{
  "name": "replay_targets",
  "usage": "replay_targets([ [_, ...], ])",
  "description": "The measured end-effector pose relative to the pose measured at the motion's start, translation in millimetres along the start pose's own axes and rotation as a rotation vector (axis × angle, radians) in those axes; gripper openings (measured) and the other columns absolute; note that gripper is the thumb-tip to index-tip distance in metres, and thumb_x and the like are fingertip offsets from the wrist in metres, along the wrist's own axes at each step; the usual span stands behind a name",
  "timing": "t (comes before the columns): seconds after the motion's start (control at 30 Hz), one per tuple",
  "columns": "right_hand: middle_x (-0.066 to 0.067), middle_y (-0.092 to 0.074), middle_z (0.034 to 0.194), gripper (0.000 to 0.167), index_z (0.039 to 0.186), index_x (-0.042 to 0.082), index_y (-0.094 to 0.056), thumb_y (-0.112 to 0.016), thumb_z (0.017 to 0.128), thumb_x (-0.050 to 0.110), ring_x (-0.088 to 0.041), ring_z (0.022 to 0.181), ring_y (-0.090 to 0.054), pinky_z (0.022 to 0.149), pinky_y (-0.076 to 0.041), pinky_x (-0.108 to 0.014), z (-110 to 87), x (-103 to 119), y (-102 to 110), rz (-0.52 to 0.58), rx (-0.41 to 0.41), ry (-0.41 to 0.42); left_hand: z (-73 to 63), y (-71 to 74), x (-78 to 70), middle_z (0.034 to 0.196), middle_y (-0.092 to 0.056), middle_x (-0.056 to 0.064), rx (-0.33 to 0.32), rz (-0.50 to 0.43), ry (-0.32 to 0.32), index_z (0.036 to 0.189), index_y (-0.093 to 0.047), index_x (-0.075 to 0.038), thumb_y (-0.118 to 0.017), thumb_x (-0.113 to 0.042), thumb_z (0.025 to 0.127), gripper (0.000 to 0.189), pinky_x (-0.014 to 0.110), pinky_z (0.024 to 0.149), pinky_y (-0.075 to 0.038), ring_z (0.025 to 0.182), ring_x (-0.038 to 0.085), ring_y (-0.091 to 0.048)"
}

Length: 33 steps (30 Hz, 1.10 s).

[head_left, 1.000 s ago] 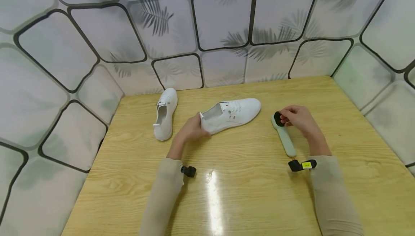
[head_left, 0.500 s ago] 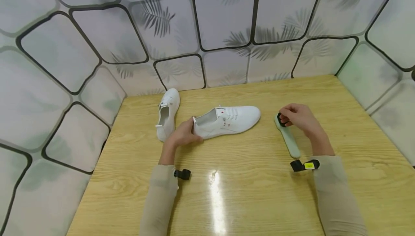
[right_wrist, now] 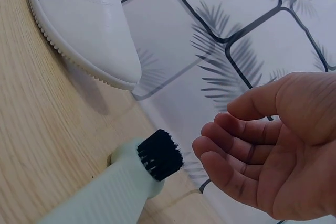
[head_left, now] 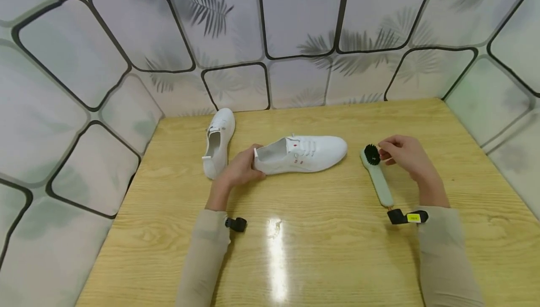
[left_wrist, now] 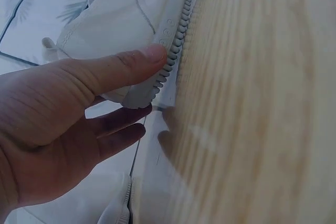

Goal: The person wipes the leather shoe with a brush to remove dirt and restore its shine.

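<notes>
My left hand (head_left: 242,167) grips the heel of a white lace-up shoe (head_left: 320,153), which lies sideways with its toe to the right. In the left wrist view the thumb (left_wrist: 126,66) presses the ridged sole edge, and the other fingers are partly hidden behind the heel. A pale green brush (head_left: 381,187) lies with its black bristles (head_left: 372,155) facing up. Just right of the bristles hovers my right hand (head_left: 407,154). Its fingers are loosely curled and hold nothing, as the right wrist view shows, with a small gap to the bristles.
A second white shoe (head_left: 218,152) stands left of my left hand, toe toward the back wall. The wooden table (head_left: 329,241) ends at patterned walls (head_left: 299,82) at the back and both sides. Each wrist wears a small black camera (head_left: 237,224).
My right hand has come away from the brush bristles to the right, leaving the brush lying. The gripped shoe has turned so its toe points more squarely right.
</notes>
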State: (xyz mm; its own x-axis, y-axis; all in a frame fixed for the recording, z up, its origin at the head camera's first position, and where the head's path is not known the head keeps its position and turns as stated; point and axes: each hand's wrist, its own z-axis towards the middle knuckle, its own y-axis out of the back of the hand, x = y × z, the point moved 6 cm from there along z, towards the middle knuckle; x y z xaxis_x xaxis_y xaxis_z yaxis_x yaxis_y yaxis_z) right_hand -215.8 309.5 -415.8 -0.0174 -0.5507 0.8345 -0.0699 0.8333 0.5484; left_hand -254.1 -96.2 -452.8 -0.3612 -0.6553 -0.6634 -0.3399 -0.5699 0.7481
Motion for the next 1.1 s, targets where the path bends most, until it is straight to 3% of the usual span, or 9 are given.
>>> replay_targets([
  [0.27,-0.012,-0.065,0.097,0.044,0.124,-0.011,-0.057,-0.047,0.106,0.028,-0.006,0.079,-0.065,0.071,-0.057,-0.03,-0.4,-1.7,6.4,-0.003,-0.012,-0.021,-3.2,0.6,2.7,0.109,-0.061,0.009,0.071,-0.018,0.03,0.116,-0.05,-0.007,-0.084,-0.02,0.08,0.051,0.038,0.09,-0.045,0.099,0.023,-0.055],
  [0.6,0.002,-0.064,0.091,0.045,0.126,-0.012,-0.053,-0.046,0.106,0.028,-0.006,0.08,-0.066,0.072,-0.057,-0.029,0.6,-6.8,10.3,0.017,-0.003,-0.051,-6.5,-1.9,-0.5,0.111,-0.06,0.007,0.152,-0.086,0.002,0.123,-0.05,-0.007,-0.085,-0.023,0.078,0.059,0.037,0.089,-0.045,0.098,0.021,-0.054],
  [0.9,-0.005,-0.065,0.094,0.047,0.125,-0.012,-0.054,-0.047,0.106,0.029,-0.008,0.081,-0.065,0.072,-0.056,-0.026,0.0,-8.6,11.1,-0.007,0.043,-0.05,-6.0,-5.6,3.9,0.106,-0.063,0.005,0.178,-0.21,-0.031,0.12,-0.053,-0.007,-0.084,-0.021,0.077,0.055,0.033,0.085,-0.048,0.094,0.019,-0.057],
  [1.1,-0.01,-0.065,0.097,0.048,0.125,-0.014,-0.053,-0.046,0.105,0.03,-0.011,0.081,-0.066,0.072,-0.056,-0.026,-1.9,-10.0,11.6,-0.043,0.094,-0.06,-3.7,-12.7,6.7,0.104,-0.065,0.006,0.216,-0.342,-0.035,0.12,-0.056,-0.006,-0.081,-0.02,0.081,0.049,0.032,0.083,-0.049,0.092,0.019,-0.059],
])
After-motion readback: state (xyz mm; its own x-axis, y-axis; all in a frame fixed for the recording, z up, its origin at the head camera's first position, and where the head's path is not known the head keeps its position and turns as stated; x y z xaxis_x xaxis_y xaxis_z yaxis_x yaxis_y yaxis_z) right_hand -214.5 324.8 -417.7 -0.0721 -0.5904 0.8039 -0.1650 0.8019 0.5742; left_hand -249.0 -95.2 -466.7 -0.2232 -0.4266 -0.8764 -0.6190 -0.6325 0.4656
